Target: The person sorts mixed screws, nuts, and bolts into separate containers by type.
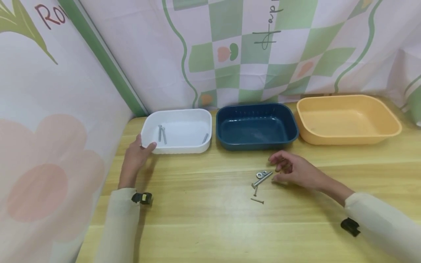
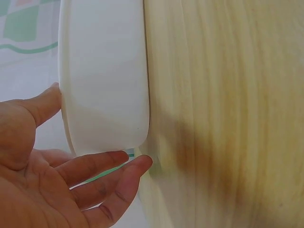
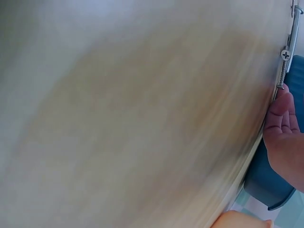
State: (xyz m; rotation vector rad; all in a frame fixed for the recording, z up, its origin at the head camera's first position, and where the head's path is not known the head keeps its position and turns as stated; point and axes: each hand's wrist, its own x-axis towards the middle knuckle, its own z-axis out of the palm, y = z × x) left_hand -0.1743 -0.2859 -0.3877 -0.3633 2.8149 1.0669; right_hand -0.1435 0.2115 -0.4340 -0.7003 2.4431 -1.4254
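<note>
My left hand (image 1: 135, 160) holds the near-left corner of a white tray (image 1: 179, 149), thumb at its rim and fingers along its end. Two bolts (image 1: 164, 136) lie at the tray's left, another bolt (image 1: 205, 138) at its right. The right hand (image 1: 297, 171) is low over the table, fingers bent, with a gap between thumb and index finger. Just left of it lie a large bolt (image 1: 262, 179), a washer (image 1: 259, 175), a nut (image 1: 264, 172) and two small screws (image 1: 257, 201). Near the right thumb, a screw (image 3: 283, 71) shows in the right wrist view; contact is unclear.
A dark blue tray (image 1: 256, 147) stands at the middle back, and a yellow tray (image 1: 348, 140) right of it. Patterned cloth (image 1: 158, 54) hangs behind them. Another cloth wall (image 1: 59, 91) borders the wooden table (image 1: 197, 219) on the left.
</note>
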